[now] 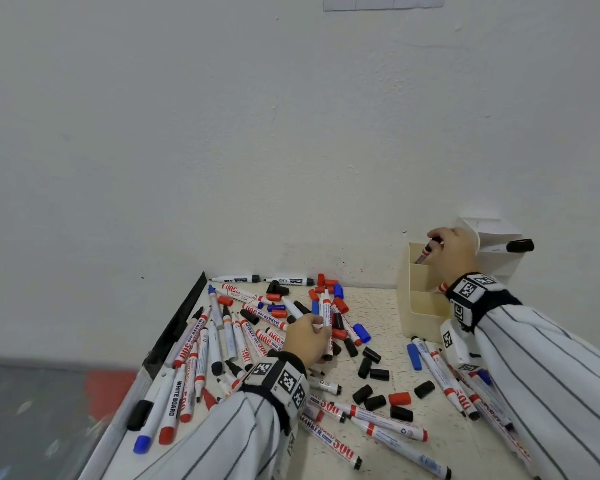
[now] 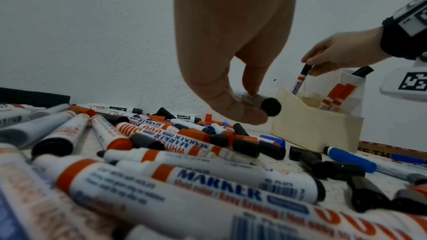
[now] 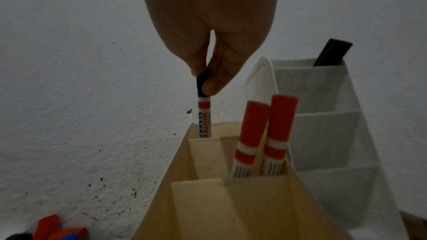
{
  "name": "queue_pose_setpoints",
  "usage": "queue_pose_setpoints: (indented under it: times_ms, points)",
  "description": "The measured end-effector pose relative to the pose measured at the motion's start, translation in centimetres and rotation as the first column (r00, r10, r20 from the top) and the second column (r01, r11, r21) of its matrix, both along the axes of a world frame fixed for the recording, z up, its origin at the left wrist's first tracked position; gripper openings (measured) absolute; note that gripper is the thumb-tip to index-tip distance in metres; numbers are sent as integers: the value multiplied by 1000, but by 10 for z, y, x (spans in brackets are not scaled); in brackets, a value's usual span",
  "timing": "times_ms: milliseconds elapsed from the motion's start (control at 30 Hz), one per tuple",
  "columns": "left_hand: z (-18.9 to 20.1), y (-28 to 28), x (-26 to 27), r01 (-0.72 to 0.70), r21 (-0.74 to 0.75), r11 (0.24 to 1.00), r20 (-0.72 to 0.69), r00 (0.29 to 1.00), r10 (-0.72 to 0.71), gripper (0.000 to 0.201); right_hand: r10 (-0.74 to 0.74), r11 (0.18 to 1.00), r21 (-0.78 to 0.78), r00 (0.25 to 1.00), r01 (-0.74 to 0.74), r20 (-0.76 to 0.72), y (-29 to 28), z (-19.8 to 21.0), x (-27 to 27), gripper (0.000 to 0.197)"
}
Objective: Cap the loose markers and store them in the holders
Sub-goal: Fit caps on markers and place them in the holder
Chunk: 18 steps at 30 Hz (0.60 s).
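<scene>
Several loose markers and caps lie in a pile (image 1: 243,337) on the speckled table. My left hand (image 1: 317,323) pinches a white marker (image 1: 324,308) lifted above the pile; its black rear end (image 2: 270,106) points back at the wrist. My right hand (image 1: 433,239) pinches the black cap of a red-banded marker (image 3: 204,116), which stands upright with its lower end inside the back compartment of the cream holder (image 1: 420,313). Two red-capped markers (image 3: 254,134) stand in that holder. Behind it, the white holder (image 3: 323,134) has one black-capped marker (image 3: 332,52).
The wall runs right behind the holders. A black strip (image 1: 177,327) marks the table's left edge. Loose black, red and blue caps (image 1: 371,367) are scattered mid-table. More markers (image 1: 444,379) lie under my right forearm.
</scene>
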<state>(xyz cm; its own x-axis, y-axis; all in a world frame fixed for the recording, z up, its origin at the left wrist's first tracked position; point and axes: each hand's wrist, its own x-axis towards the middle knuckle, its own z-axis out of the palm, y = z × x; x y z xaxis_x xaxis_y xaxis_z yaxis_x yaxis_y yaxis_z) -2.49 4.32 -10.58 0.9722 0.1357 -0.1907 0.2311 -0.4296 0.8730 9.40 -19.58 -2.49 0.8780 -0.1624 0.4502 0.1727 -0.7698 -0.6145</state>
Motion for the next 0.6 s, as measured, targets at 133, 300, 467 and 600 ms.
queue_pose_setpoints:
  times_ms: [133, 300, 467, 600]
  points:
    - [-3, 0, 0, 21, 53, 998, 8, 1000, -21, 38, 8, 998, -63, 993, -16, -117, -2, -14, 4, 29]
    - [-3, -4, -3, 43, 46, 998, -2, 999, -43, 35, 70, 986, -139, 981, -96, -181, 4, -15, -11, 23]
    - [-4, -11, -7, 42, 75, 996, 12, 999, -43, 35, 12, 955, -261, 895, -143, -447, 20, -37, -35, 17]
    - [-5, -14, -10, 37, 79, 996, 17, 999, -39, 33, 31, 947, -264, 872, -182, -489, 17, -56, -38, 17]
